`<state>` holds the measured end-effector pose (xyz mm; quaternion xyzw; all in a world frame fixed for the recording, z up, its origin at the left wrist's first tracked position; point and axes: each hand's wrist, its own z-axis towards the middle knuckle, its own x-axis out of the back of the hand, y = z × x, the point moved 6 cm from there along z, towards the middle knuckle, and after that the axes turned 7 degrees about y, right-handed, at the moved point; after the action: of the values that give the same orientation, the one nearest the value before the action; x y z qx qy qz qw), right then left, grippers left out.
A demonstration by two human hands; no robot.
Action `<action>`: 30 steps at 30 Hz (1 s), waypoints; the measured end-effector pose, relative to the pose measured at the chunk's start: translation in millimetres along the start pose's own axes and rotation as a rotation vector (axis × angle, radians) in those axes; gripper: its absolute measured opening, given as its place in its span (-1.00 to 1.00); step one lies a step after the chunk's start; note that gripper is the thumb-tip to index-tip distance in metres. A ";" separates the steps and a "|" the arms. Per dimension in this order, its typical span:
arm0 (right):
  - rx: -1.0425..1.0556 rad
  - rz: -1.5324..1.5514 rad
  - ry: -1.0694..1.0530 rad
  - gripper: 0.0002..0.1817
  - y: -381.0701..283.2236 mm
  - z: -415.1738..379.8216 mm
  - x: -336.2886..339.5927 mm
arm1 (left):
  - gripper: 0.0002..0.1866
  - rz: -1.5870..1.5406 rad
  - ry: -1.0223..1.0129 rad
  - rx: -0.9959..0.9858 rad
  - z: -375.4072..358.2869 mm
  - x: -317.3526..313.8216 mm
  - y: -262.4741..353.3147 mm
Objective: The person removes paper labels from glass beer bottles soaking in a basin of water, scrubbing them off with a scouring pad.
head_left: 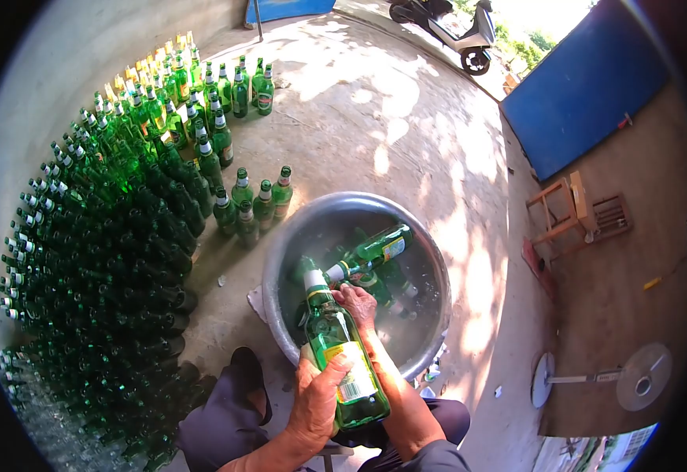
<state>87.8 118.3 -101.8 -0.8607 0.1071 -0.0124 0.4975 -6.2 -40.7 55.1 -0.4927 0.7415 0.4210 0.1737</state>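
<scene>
My left hand [317, 391] is wrapped round the body of a green glass bottle [329, 326] with a yellow and white label. The bottle is tilted, its neck pointing away from me over the metal basin [278, 318]. My right hand [357, 305] is beside that bottle's neck, over the basin, with its fingers curled; whatever they may hold is hidden. Just beyond my right hand, another green bottle [383, 245] lies slanted in the cloudy water. More bottles [395, 275] show partly beneath the surface.
Packed rows of green bottles [115, 228] stand along the wall on the left, with a small group [263, 200] near the basin. To the right are a wooden chair [568, 208] and a fan [642, 377]. A scooter [469, 35] stands at the back.
</scene>
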 end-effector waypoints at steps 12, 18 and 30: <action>0.101 -0.216 0.094 -0.70 -14.6 10.0 13.6 | -0.50 0.066 -0.017 0.058 -5.4 -2.1 -6.9; 0.253 -0.331 0.032 -0.62 -17.6 21.4 24.3 | -0.43 0.133 -0.037 0.081 -9.3 -5.0 -10.8; 0.588 -0.906 0.226 -0.56 -36.3 59.9 29.2 | -0.45 0.270 -0.115 0.088 -11.0 -5.6 -19.0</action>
<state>130.3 181.2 -103.3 -0.6390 -0.2292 -0.3468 0.6472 14.7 -49.1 56.7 -0.3553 0.8078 0.4350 0.1790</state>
